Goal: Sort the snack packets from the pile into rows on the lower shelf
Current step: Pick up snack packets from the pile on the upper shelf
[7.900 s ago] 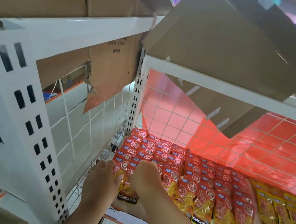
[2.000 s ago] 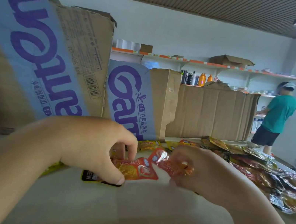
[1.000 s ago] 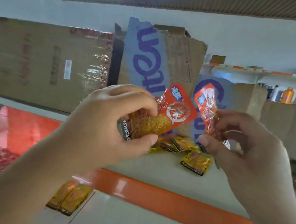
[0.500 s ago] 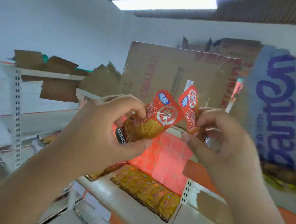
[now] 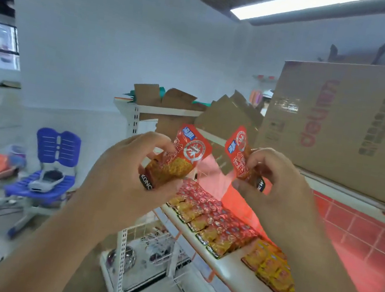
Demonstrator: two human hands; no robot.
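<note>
The left hand pinched 1 red snack packet between curled fingers and thumb. The right hand pinched a 2nd red packet the same way. Both packets were held in the air, well above the lower shelf. On that shelf the shelved red packets lay in several overlapping rows, with a smaller group of yellow packets near them on the right. Sorting looked well advanced, but these 2 packets had not yet been placed. The pile was out of view, so how much remained could not be judged.

Red packet rows, yellow packets on shelf
</note>
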